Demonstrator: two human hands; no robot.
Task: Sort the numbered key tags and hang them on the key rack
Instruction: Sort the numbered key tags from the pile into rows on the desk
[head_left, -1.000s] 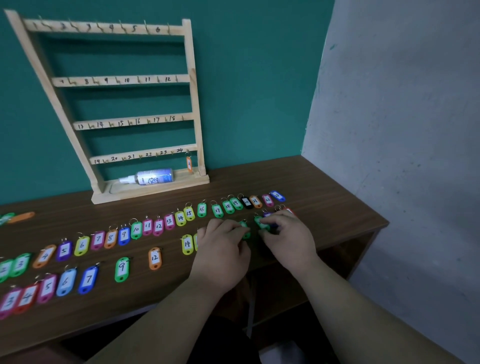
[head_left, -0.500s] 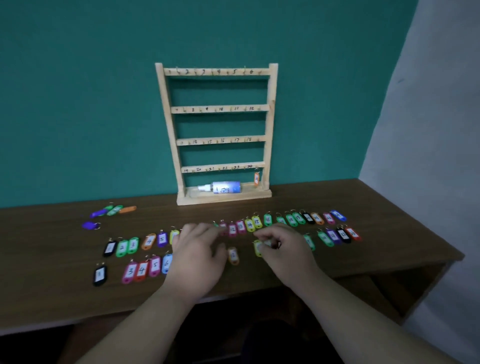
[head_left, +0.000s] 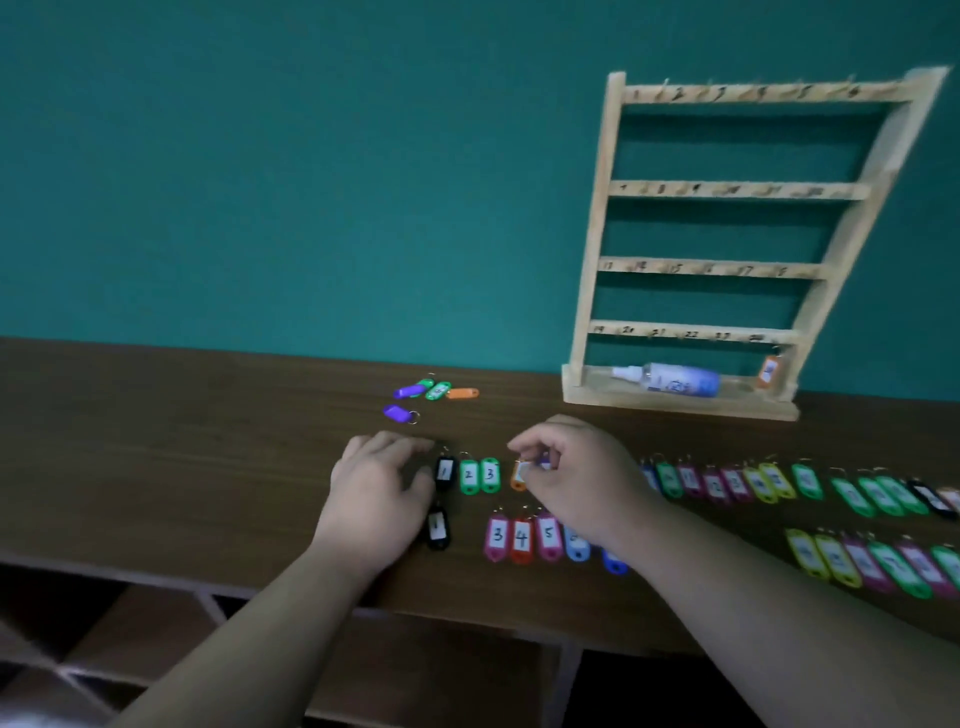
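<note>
Two rows of coloured numbered key tags lie across the brown table (head_left: 156, 467). My left hand (head_left: 376, 499) rests flat at the rows' left end, beside two black tags marked 1 (head_left: 444, 472) (head_left: 437, 527). My right hand (head_left: 576, 478) is pinched over the back row around an orange tag (head_left: 517, 475) and something purple; what it grips is unclear. Green tags 2 and 3 (head_left: 479, 475) lie between my hands. The wooden key rack (head_left: 727, 249) stands at the back right against the wall, with one orange tag (head_left: 769, 370) hanging at its lowest rail's right end.
A white spray bottle (head_left: 670, 379) lies on the rack's base. A small loose group of purple, green and orange tags (head_left: 431, 391) sits behind my left hand. Open shelves (head_left: 156, 639) run under the table's front edge. The teal wall stands behind.
My view has swung left, so the rack now sits at the right. Both hands have moved left along the rows, from the higher-numbered tags to the lowest-numbered tags.
</note>
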